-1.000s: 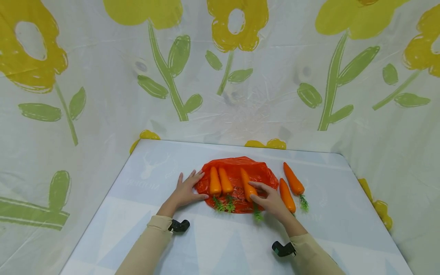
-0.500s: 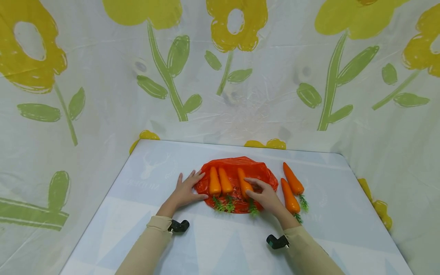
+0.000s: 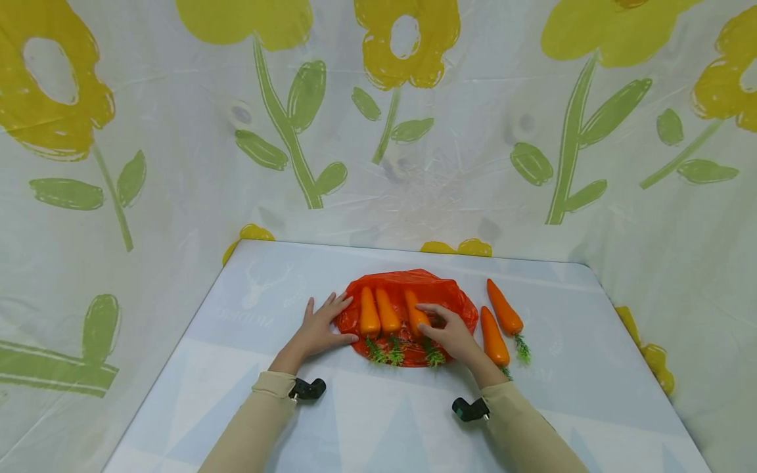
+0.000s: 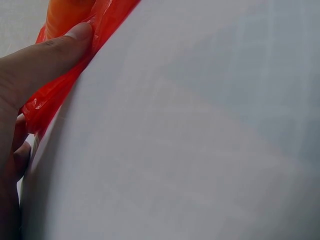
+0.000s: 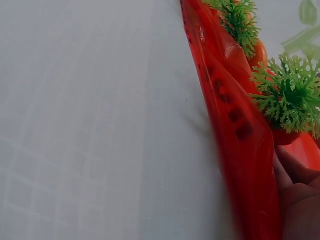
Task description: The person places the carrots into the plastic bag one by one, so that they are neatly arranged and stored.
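A red plastic bag (image 3: 378, 351) lies spread on the table. Two orange carrots with green leafy tops, the left carrot (image 3: 370, 316) and its neighbour (image 3: 387, 313), lie side by side on it. Fingers spread, my left hand (image 3: 319, 330) rests at the bag's left edge, and in the left wrist view its thumb (image 4: 55, 55) touches the red plastic. To the right on the bag, my right hand (image 3: 454, 334) holds a third carrot (image 3: 412, 303) between thumb and fingers. Leafy carrot tops (image 5: 292, 95) show beside that hand in the right wrist view.
Two more carrots lie on the table right of the bag: a nearer carrot (image 3: 493, 338), close to my right wrist, and a farther carrot (image 3: 504, 309). The pale patterned table (image 3: 378, 420) ends in front of a flowered curtain (image 3: 449, 171).
My right hand has moved left with the third carrot, bringing it closer to the other two on the bag. The left hand stays in place. The nearer loose carrot has shifted slightly.
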The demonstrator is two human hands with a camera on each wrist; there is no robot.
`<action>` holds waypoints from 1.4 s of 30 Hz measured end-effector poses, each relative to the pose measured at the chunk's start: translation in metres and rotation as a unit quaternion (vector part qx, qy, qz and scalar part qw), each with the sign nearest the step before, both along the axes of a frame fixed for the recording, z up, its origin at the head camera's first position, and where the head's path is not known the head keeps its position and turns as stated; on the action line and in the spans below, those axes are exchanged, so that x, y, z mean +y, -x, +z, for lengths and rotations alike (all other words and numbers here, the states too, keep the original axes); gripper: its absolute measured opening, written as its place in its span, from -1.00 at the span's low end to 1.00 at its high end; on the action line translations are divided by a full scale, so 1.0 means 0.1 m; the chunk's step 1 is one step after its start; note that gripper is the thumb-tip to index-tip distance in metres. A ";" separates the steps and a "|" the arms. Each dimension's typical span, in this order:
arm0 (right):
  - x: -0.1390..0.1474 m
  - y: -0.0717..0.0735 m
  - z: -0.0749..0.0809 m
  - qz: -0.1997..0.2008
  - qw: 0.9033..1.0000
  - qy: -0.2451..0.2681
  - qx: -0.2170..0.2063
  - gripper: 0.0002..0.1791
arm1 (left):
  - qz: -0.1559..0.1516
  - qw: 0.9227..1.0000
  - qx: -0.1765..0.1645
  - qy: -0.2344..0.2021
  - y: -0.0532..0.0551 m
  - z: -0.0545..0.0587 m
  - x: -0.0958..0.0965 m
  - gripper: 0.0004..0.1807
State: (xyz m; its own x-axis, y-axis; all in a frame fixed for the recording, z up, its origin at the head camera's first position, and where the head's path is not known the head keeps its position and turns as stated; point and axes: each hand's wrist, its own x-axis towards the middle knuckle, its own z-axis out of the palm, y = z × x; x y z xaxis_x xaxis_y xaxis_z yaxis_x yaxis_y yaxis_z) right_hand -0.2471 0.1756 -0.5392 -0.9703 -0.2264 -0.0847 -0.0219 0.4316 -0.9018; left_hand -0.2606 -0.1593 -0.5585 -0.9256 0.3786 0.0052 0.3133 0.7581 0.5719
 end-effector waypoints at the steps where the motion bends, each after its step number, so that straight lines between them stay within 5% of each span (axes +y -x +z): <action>1: 0.00 0.01 -0.01 0.002 1.000 0.000 0.000 -0.51 | 0.001 1.000 -0.002 0.000 0.00 0.00 0.00 0.06; 16: -0.11 0.03 -0.02 0.029 0.999 0.004 0.021 -0.53 | -0.001 1.000 -0.003 -0.005 0.00 -0.01 0.02 0.05; 42: -0.23 -0.03 -0.02 0.014 0.999 -0.036 0.029 -0.52 | -0.003 1.000 0.010 0.001 0.00 -0.02 0.00 0.06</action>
State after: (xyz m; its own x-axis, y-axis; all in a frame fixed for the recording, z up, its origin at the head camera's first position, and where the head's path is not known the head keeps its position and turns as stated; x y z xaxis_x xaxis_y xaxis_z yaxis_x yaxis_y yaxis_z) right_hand -0.2440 0.1530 -0.5407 -0.9674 -0.2493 -0.0454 -0.0868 0.4943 -0.8650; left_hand -0.2611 -0.1594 -0.5603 -0.9228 0.3846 0.0238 0.3301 0.7571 0.5638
